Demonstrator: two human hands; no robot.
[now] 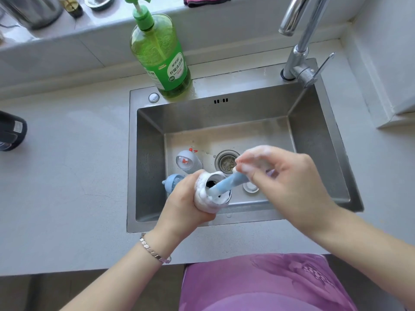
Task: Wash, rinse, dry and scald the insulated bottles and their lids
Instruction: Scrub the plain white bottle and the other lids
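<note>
Steel shows at the rim of the insulated bottle (203,199), and the rest is coated in suds. Your left hand (184,198) wraps round its body and holds it over the near side of the sink (314,142), mouth tipped to your right. The shell is rigid, but the foam will likely make it slippery, so a full wrap on the barrel looks safer than fingertips at the wet rim. Your right hand (285,176) pinches the handle of the blue bottle brush (226,184), whose head is inside the mouth.

On the basin floor lie a grey lid (187,161), a blue lid (171,182) just behind your left hand, and a small round piece (250,187), perhaps a seal, partly hidden. They crowd the drain strainer (226,162). The green detergent bottle (161,57) and the tap (301,52) stand on the far rim, well clear of your hands.
</note>
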